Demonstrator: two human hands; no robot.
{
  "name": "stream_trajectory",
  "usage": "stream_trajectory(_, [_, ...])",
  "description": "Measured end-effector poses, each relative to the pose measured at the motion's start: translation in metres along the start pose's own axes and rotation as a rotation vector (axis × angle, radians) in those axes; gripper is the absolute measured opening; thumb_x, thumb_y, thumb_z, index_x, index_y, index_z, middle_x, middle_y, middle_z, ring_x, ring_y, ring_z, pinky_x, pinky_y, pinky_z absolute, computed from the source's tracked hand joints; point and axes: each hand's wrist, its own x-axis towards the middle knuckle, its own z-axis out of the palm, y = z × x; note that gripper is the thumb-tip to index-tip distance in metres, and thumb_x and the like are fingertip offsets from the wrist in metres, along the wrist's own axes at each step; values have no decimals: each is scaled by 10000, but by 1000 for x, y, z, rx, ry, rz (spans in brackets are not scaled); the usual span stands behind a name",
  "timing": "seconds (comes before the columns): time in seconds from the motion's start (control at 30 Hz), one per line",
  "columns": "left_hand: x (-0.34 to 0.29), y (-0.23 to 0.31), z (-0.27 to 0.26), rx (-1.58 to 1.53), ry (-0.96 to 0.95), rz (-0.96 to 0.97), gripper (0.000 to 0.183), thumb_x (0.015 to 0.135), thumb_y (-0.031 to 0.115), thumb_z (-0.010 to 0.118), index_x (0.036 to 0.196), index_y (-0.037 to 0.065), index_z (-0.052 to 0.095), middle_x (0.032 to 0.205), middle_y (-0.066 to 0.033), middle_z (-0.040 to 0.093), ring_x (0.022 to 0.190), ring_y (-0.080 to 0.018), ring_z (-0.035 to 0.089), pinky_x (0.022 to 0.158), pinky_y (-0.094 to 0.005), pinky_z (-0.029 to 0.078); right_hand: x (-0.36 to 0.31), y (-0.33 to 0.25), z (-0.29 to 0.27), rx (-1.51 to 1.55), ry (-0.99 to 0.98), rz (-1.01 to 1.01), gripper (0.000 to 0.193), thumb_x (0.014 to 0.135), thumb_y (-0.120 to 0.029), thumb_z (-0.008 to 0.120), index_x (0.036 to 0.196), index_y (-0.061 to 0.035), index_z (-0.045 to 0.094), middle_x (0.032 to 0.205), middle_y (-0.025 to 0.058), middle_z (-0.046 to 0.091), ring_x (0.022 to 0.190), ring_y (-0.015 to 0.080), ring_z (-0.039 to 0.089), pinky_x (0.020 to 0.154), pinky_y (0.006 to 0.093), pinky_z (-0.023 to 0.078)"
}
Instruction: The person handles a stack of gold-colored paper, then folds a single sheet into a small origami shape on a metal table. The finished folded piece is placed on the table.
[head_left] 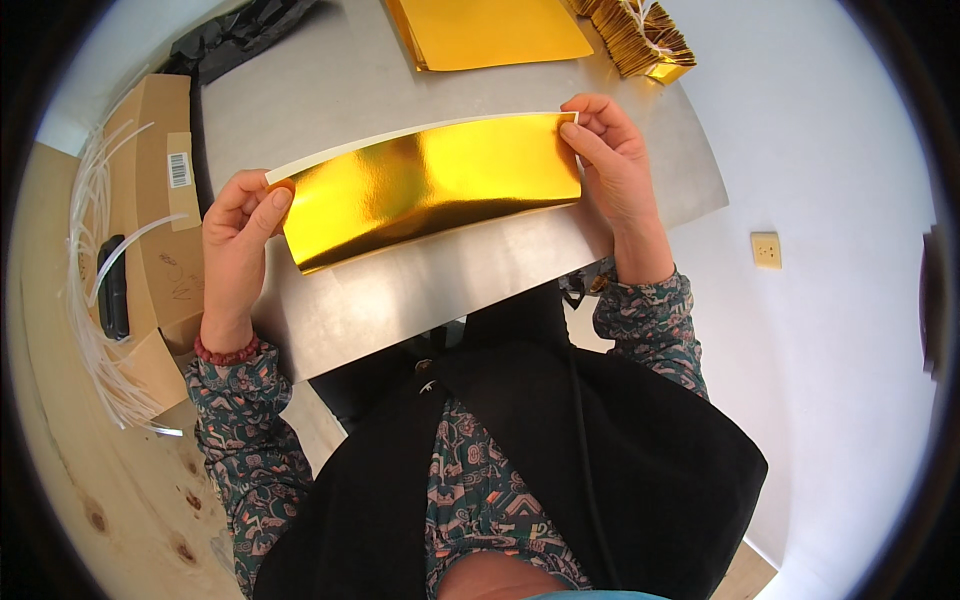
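Note:
A shiny gold foil paper sheet [440, 175] is stretched between my hands above the metal table [360, 310]. Its far edge shows a narrow white strip, and its near edge curves downward. My left hand [242, 222] pinches the left end, thumb on the gold face and fingers behind. At the far right corner, my right hand [612, 152] grips the sheet the same way, thumb in front. The fingertips behind the sheet are partly hidden.
A stack of gold sheets [490, 35] lies at the table's far side. To its right is a bundle of folded gold paper [640, 40] tied with white string. A cardboard box [165, 230] with clear plastic strips [90, 260] stands left. Black plastic [235, 40] lies far left.

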Motion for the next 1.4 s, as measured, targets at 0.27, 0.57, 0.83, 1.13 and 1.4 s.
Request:
stream_trajectory(0.27, [0, 3, 7, 3, 31, 3, 115, 1069, 120, 704, 1161, 53, 717, 956, 29, 721, 858, -46, 659, 758, -212, 516, -7, 3, 4, 53, 89, 91, 189, 1032, -16, 678, 1218, -46, 671, 980, 0, 701, 838, 60, 645, 701, 194, 481])
stream_trajectory(0.57, [2, 12, 12, -109, -29, 38, 71, 1065, 125, 710, 1081, 55, 718, 937, 17, 742, 823, -28, 658, 744, -195, 533, -1, 4, -6, 26, -51, 6, 170, 1041, 19, 637, 1200, -32, 665, 974, -8, 663, 787, 66, 604, 712, 207, 479])
stream_trajectory(0.83, [3, 14, 12, -88, -40, 38, 141, 1063, 186, 730, 1082, 47, 731, 934, 12, 761, 829, -34, 677, 731, -199, 552, -2, 9, -14, -52, -37, -15, 163, 1063, -37, 642, 1224, -63, 648, 1028, -38, 649, 876, 31, 609, 732, 159, 470])
stream_trajectory(1.13, [2, 13, 13, -82, -30, 47, 147, 1067, 199, 727, 1055, 53, 730, 899, 20, 745, 805, -27, 661, 710, -193, 543, -3, 11, -14, -38, -51, -29, 169, 1061, -38, 648, 1229, -59, 655, 1043, -29, 664, 923, 36, 631, 753, 162, 483])
stream_trajectory(1.4, [1, 14, 14, -78, -25, 50, 148, 1070, 200, 724, 1033, 57, 726, 873, 29, 736, 786, -18, 651, 703, -190, 540, -3, 10, -13, -36, -58, -24, 170, 1056, -32, 654, 1226, -48, 658, 999, -31, 656, 880, 41, 616, 745, 171, 472])
